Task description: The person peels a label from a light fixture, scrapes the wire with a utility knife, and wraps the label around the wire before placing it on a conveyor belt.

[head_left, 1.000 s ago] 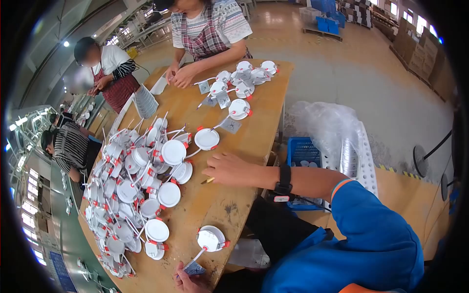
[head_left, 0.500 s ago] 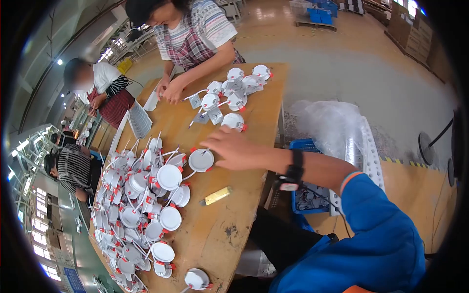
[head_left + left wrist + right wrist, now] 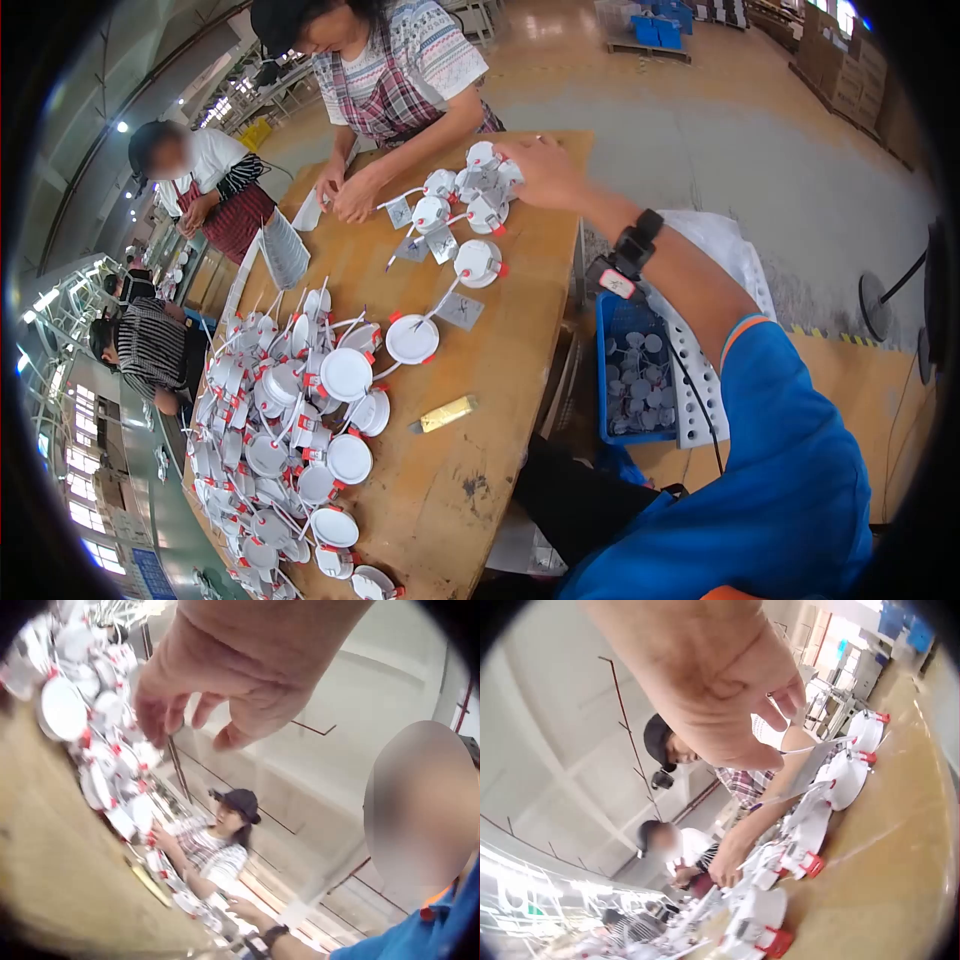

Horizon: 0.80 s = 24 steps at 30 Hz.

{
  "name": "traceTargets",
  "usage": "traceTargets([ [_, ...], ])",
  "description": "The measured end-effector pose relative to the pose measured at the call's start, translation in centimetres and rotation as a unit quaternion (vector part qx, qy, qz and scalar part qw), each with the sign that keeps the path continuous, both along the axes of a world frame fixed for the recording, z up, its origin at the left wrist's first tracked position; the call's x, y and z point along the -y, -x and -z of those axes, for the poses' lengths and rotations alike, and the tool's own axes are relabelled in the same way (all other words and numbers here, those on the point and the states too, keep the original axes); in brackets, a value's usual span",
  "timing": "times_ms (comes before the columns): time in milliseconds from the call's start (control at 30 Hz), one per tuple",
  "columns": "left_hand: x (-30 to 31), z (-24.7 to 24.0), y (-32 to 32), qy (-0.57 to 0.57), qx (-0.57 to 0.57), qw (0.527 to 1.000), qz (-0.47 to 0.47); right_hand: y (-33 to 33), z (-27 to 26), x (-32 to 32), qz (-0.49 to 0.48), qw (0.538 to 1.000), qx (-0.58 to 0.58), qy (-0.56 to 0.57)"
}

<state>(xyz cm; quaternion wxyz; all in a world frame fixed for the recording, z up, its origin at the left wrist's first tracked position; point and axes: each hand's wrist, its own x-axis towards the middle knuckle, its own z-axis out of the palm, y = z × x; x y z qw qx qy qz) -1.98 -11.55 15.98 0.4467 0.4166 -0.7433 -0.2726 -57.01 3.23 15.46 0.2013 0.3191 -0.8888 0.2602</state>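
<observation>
My right hand (image 3: 545,175) reaches over the far group of round white downlights (image 3: 478,262) with red clips. In the right wrist view, a gap shows between thumb and fingers, close by a white wire and a grey tag (image 3: 808,771). My left hand (image 3: 232,667) is out of the head view; in its wrist view the fingers hang loosely bent and hold nothing, with piled downlights (image 3: 64,709) beyond. A yellow utility knife (image 3: 446,414) lies on the wooden table (image 3: 440,470). Another grey tag (image 3: 460,311) lies by the nearer downlights.
A large heap of downlights (image 3: 265,455) covers the table's left side. Across the table a person in a checked apron (image 3: 400,100) works with both hands. A blue basket (image 3: 638,436) of small white parts stands right of the table, beside a perforated white board (image 3: 703,400).
My right hand let go of the yellow knife onto the table, then moved away across to the far downlights. My left hand and the tag it held left the head view.
</observation>
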Motion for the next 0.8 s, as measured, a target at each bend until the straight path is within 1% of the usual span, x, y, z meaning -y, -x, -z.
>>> traceTargets([
  [33, 0.2, -1.2, 2.5, -0.122, 0.007, 0.988, 0.093, 0.8, 0.2, 0.1, 0.044, 0.997, -0.038, -0.048],
  [67, 0.1, -2.8, 5.7, -0.240, 0.016, 0.953, 0.183, 1.9, 0.5, 0.4, 0.024, 0.996, -0.043, -0.075],
  [100, 0.1, -2.1, 9.4, -0.191, -0.078, 0.948, 0.243, 3.4, 1.0, 0.9, 0.001, 0.994, -0.049, -0.101],
  [133, 1.1, -1.7, 11.9, -0.312, -0.098, 0.909, 0.259, 4.3, 1.1, 1.2, -0.023, 0.990, -0.052, -0.128],
  [167, 2.2, -1.3, 14.0, -0.428, -0.117, 0.854, 0.271, 4.6, 0.8, 1.4, -0.057, 0.992, 0.005, -0.115],
  [233, 3.4, -0.3, 18.1, -0.525, -0.095, 0.779, 0.328, 4.9, -0.3, 1.3, -0.120, 0.981, 0.119, -0.090],
  [300, 2.9, 0.7, 21.7, -0.558, -0.094, 0.758, 0.324, 7.7, 2.3, 1.5, -0.135, 0.986, 0.065, -0.071],
  [333, 2.6, 1.4, 23.4, -0.549, -0.110, 0.765, 0.318, 8.0, 2.5, 1.5, -0.142, 0.987, 0.038, -0.060],
  [400, 2.2, 2.7, 26.3, -0.531, -0.144, 0.779, 0.302, 7.7, 2.0, 0.6, -0.155, 0.983, 0.063, -0.072],
  [500, 1.9, 3.6, 29.7, -0.532, -0.209, 0.763, 0.302, 4.6, 0.1, -0.7, -0.189, 0.976, 0.084, -0.071],
  [533, 2.2, 3.9, 30.3, -0.526, -0.190, 0.778, 0.286, 4.1, 0.0, -0.9, -0.202, 0.973, 0.087, -0.068],
  [600, 2.6, 4.3, 31.3, -0.511, -0.147, 0.807, 0.256, 4.0, 0.5, -0.8, -0.256, 0.964, -0.024, -0.075],
  [633, 2.6, 4.1, 31.5, -0.490, -0.134, 0.821, 0.260, 3.7, 1.0, -0.7, -0.280, 0.954, -0.076, -0.076],
  [667, 2.5, 3.9, 31.8, -0.468, -0.120, 0.834, 0.266, 3.4, 1.4, -0.6, -0.265, 0.957, -0.058, -0.105],
  [733, 2.5, 3.3, 32.7, -0.415, -0.099, 0.861, 0.276, 1.7, -0.2, 0.4, -0.231, 0.959, -0.029, -0.162],
  [800, 2.7, 3.2, 33.4, -0.451, -0.105, 0.847, 0.261, 1.8, 0.3, 1.8, -0.213, 0.961, -0.004, -0.177],
])
